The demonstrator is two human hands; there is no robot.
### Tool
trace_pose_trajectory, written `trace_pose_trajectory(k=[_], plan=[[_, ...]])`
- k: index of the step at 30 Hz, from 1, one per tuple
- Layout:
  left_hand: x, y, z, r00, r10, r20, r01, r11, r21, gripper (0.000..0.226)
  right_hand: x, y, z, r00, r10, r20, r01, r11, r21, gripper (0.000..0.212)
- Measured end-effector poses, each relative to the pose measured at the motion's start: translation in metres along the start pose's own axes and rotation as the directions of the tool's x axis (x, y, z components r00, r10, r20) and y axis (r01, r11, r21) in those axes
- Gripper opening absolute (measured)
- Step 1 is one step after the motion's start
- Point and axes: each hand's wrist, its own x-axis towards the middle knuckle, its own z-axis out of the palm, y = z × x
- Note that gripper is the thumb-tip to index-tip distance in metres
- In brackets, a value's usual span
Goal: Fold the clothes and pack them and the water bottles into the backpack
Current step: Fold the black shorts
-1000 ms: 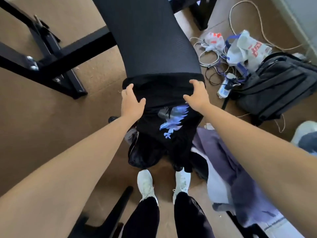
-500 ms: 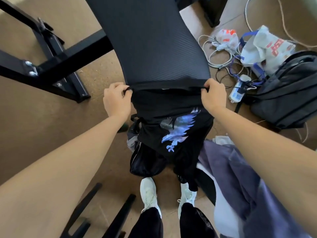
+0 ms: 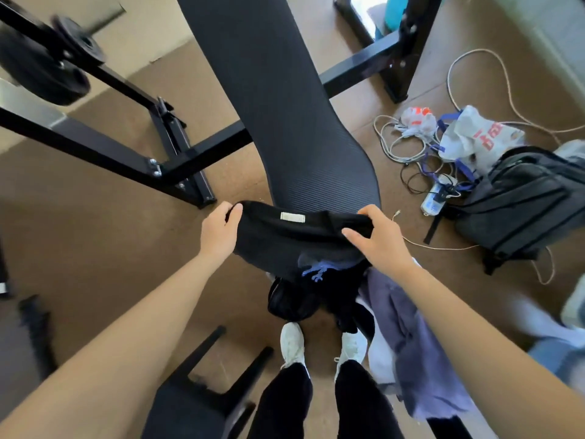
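Black shirt [image 3: 278, 245], held up as a folded bundle at the near end of the bench pad [image 3: 275, 106]. Its top fold, marked by a pale label [image 3: 292, 217], runs left to right, across the pad's length. The rest of the cloth, with a blue print [image 3: 316, 269] showing at the lower edge, hangs from that fold toward the person's feet.

The left hand [image 3: 218, 236] curls its fingers round the left end of the fold. The right hand [image 3: 380, 242] grips the right end, with its fingers over the top edge and its thumb lying along the front. The shirt thus lies between the two grips and below them, and both hands bear its weight.

A purple garment [image 3: 411, 327] lies unfolded, heaped just right of the feet. The backpack [image 3: 522, 198] lies on the floor [image 3: 95, 232] to the right, beyond a tangle of cables [image 3: 402, 144] and well apart from the shirt. The right hand is the nearer one to it. Whether its opening faces the person cannot be told.

Judgement: the next fold would halve the shirt along its long axis by bringing one hand toward the other. Packing then calls for a carry to the right.
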Motion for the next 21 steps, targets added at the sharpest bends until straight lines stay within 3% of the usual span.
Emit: trace_pose_trajectory(k=[2,5,10,12,14,15,17,21], plan=[[-0.02,0.008,-0.032,0.998,0.02,0.058,-0.022,0.999,0.044,0.037,-0.011,-0.016,-0.022,0.999,-0.042,0.021,0.043,0.997,-0.068,0.028],[-0.043,0.017,-0.082,0.986,0.067,0.151,-0.094,0.979,0.182,0.034,-0.018,-0.041,-0.06,0.993,-0.085,-0.079,0.074,0.989,-0.131,0.016],[-0.071,0.033,-0.147,0.965,0.161,0.205,-0.214,0.939,0.268,0.03,-0.017,-0.105,-0.09,0.974,-0.119,-0.194,0.065,0.963,-0.262,0.025],[-0.07,0.029,-0.166,0.956,0.24,0.17,-0.286,0.893,0.347,0.025,-0.016,-0.128,-0.09,0.958,-0.124,-0.257,0.047,0.957,-0.288,0.027],[-0.058,0.016,-0.183,0.964,0.267,0.006,-0.251,0.897,0.364,0.008,-0.015,-0.143,-0.082,0.956,-0.094,-0.278,-0.01,0.935,-0.354,0.031],[-0.051,0.006,-0.188,0.969,0.229,-0.099,-0.184,0.923,0.337,0.002,-0.016,-0.147,-0.077,0.964,-0.064,-0.259,-0.043,0.921,-0.386,0.037],[-0.033,-0.011,-0.192,0.963,0.113,-0.246,-0.05,0.967,0.25,0.012,-0.019,-0.149,-0.059,0.98,0.008,-0.201,-0.091,0.907,-0.411,0.047],[0.015,-0.043,-0.19,0.961,-0.092,-0.26,0.061,0.99,-0.124,0.022,-0.028,-0.149,-0.014,0.985,0.083,-0.152,-0.126,0.947,-0.297,0.048]])
